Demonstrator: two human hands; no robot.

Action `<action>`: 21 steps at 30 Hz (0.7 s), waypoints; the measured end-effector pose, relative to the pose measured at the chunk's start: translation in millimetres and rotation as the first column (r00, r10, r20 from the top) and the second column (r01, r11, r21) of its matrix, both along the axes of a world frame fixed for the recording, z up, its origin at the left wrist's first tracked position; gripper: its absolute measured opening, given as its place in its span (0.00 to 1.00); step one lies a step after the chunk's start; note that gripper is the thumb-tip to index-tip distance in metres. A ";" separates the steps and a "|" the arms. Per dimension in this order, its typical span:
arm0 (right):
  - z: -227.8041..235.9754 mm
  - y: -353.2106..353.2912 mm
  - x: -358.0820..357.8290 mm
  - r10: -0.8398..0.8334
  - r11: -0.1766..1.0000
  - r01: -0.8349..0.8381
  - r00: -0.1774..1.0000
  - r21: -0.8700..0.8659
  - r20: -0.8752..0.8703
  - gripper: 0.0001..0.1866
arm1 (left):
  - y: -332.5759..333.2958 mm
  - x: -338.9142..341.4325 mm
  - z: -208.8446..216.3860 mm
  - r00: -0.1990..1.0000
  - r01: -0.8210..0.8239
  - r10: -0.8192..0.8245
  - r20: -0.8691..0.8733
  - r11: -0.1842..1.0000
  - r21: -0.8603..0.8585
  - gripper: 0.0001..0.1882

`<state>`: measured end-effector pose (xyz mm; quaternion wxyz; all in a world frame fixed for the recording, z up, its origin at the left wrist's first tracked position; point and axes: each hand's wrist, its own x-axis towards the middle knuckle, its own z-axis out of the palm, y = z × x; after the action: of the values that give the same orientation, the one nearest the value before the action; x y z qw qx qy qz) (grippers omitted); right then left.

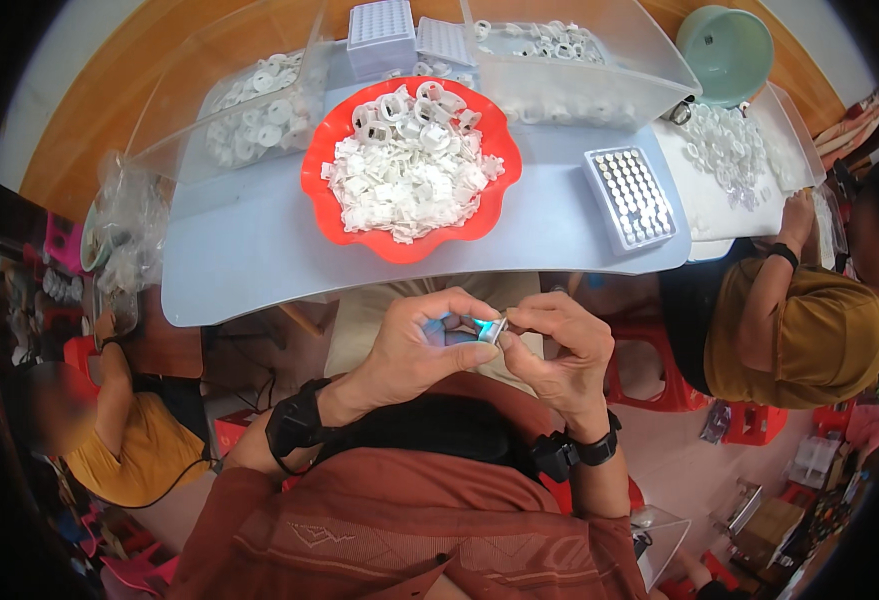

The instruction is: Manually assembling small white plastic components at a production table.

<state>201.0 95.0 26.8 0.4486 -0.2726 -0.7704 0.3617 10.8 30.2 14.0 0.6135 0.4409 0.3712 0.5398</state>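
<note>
Just in front of the table edge, my two hands meet over a small white ring-shaped part that glows blue-green inside. My left hand pinches it between thumb and fingers. From the other side, the thumb and fingertips of my right hand are closed at the part's edge; whether they hold a separate tiny piece is hidden. Beyond them a red scalloped bowl sits on the table, heaped with small white plastic pieces and several white rings at its far side.
On the light blue table a tray of round silver cells stands at right. Clear bins of white parts line the back, near a stacked white rack and a green bucket. Co-workers sit left and right.
</note>
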 end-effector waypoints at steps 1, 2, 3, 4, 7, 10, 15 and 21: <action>0.6 -0.2 0.2 -0.013 1.000 0.013 1.000 0.019 -0.008 0.12 | 0.3 0.9 -1.8 1.000 0.000 0.000 0.000 1.000 0.000 0.15; 1.0 -1.4 0.6 -0.013 1.000 0.014 1.000 0.019 -0.008 0.12 | 0.6 2.5 -5.4 1.000 -0.017 0.017 -0.001 1.000 0.022 0.15; 1.1 -3.5 1.5 -0.016 1.000 0.015 1.000 -0.012 -0.019 0.11 | 0.6 4.0 -7.5 0.999 -0.035 0.036 -0.001 0.998 0.044 0.15; 1.6 -5.7 2.3 -0.018 0.999 0.017 0.999 -0.043 -0.029 0.11 | 0.4 5.2 -7.7 0.999 -0.036 0.036 -0.001 0.998 0.044 0.15; 5.7 -12.9 1.0 -0.033 0.993 0.029 0.999 -0.116 -0.031 0.10 | 0.2 7.6 -7.9 0.999 -0.047 0.047 0.016 0.998 0.036 0.15; 6.2 -14.6 0.9 -0.047 0.996 0.046 0.999 -0.072 -0.017 0.11 | 1.3 8.9 -8.0 0.997 -0.056 0.060 -0.043 0.995 0.082 0.14; 9.7 -13.1 -0.2 -0.034 0.998 0.034 0.999 0.061 -0.010 0.11 | 4.1 10.6 -10.3 0.997 -0.045 0.040 0.059 0.994 0.096 0.15; 22.2 -9.1 8.0 0.030 1.000 -0.031 0.996 0.006 0.085 0.11 | -2.0 10.3 -14.1 0.990 0.011 -0.007 0.144 1.000 -0.026 0.17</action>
<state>209.0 85.9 49.0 0.4110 -0.2743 -0.7941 0.3539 21.1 28.1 -0.1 0.6470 0.3945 0.3312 0.5623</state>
